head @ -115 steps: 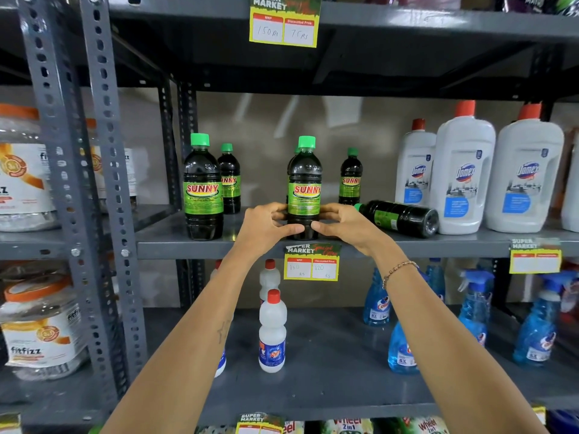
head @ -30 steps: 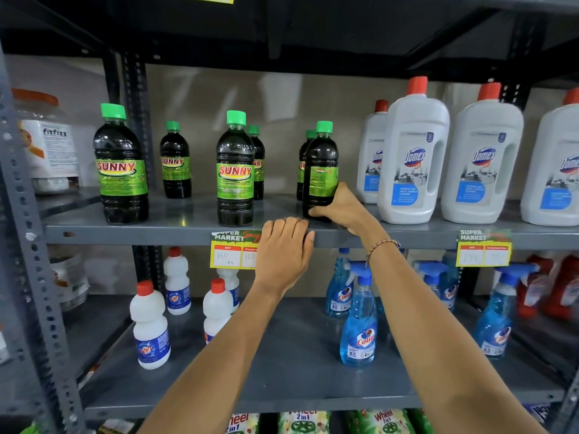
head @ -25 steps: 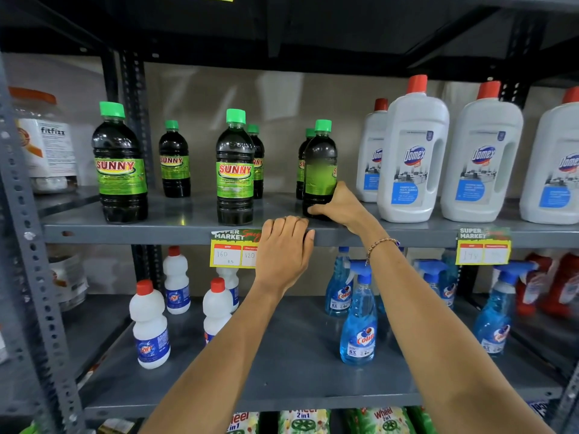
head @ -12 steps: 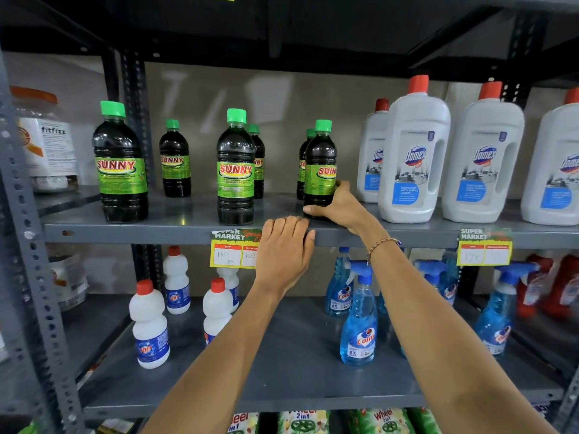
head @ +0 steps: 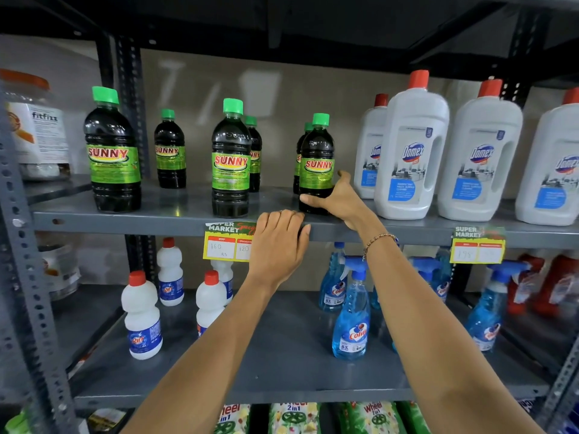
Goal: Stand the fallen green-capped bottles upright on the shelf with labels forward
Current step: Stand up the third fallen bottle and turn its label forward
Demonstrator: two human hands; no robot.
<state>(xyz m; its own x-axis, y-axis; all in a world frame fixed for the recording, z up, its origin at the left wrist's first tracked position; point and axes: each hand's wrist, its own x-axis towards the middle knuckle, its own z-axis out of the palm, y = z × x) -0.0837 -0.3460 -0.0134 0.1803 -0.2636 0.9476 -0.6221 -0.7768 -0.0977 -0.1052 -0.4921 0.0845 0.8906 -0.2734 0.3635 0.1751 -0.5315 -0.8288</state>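
A grey metal shelf [head: 175,216] in a shop aisle carries dark green-capped bottles, with white cleaner jugs [head: 410,151] standing to their right. My right hand [head: 340,198] wraps the base of the rightmost front bottle [head: 316,164], thumb in front, fingers behind, its label facing out. It stands upright near the shelf's front edge. Full of liquid, it likely feels weighty and rigid, with smooth plastic that could slip, so low on the body suits turning. My left hand [head: 279,245] rests flat on the shelf lip, holding nothing, arm outstretched.

rear bottle [head: 300,158] half hidden; price tag [head: 228,245] partly covered
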